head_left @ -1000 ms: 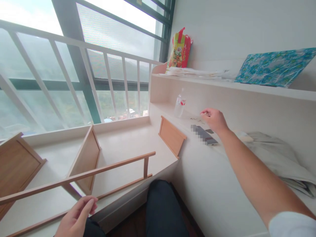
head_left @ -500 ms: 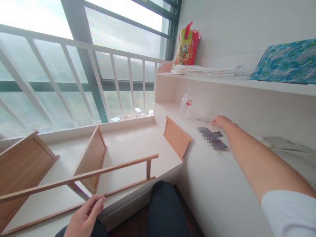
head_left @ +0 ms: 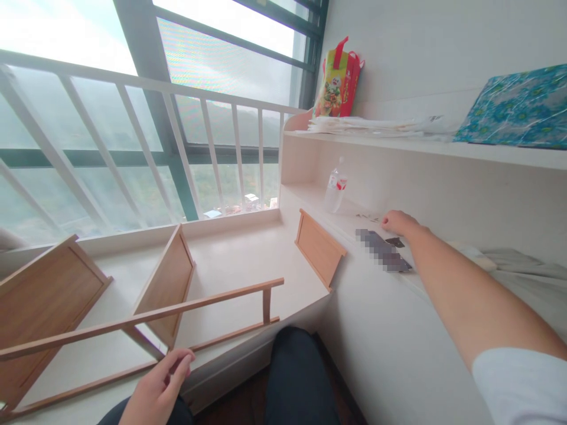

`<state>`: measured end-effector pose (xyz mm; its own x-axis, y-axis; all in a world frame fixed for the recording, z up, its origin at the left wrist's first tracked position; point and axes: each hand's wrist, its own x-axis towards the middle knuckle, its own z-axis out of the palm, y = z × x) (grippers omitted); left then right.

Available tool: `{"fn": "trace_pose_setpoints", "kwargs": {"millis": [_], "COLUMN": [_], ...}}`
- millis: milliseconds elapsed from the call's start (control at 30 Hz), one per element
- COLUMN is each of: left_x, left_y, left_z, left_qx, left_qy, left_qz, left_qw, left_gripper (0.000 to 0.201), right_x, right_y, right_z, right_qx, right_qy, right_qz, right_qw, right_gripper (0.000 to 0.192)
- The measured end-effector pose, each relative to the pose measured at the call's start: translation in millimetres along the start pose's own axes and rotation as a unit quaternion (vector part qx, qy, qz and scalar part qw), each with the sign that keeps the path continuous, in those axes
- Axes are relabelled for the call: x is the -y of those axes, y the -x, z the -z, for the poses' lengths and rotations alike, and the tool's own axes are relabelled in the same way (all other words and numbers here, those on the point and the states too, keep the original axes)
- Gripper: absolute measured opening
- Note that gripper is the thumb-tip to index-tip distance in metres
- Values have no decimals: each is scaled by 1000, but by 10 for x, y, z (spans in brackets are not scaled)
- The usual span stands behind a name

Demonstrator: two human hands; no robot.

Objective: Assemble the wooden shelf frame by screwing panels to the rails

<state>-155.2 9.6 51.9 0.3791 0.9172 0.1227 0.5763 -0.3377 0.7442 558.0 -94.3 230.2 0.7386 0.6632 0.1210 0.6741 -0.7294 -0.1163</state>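
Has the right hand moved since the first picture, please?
Yes: judged against the bottle, the right hand is now lower in the view and slightly farther right.

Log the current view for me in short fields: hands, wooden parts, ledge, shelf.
Left hand: loosely curled, near the wooden frame
Right hand: fingers bent, beside small pieces; grip unclear
Wooden panels: three in view
Ledge: clear bottle upright, small pieces, blurred dark object, grey fabric
Shelf: red-and-yellow bag, papers, blue floral item
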Motion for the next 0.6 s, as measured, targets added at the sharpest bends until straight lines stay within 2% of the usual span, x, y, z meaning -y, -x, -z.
{"fn": "trace_pose_setpoints", "kwargs": {"millis": [133,233,333,433,500,600], "left_x": [27,26,7,-8,-13,-19], "left_y": [6,12,20,34,47,71], "left_z": [-7,-6,-4,5,16,32], "left_qx": [-1,5,17,22,20,9], "left_qy": [11,22,27,33,43,65], "left_qz": [7,7,0,-4,-6,-4], "left_qw": [1000,1000,999,999,999,998], "left_gripper": [52,53,54,56,57,59], "right_x": [99,289,580,922,1145,1427], "right_y": [81,114,194,466,801,1454], "right_z": [181,405,636,810,842,648], "right_qx": [-40,-98,-151,-180,-180,-68], "right_qy": [-33,-85,-153,-247,-460,-669], "right_qz": [-4,31,77,128,162,171], "right_qw": [999,991,973,943,854,721], "right_gripper": [5,8,21,43,52,45]}}
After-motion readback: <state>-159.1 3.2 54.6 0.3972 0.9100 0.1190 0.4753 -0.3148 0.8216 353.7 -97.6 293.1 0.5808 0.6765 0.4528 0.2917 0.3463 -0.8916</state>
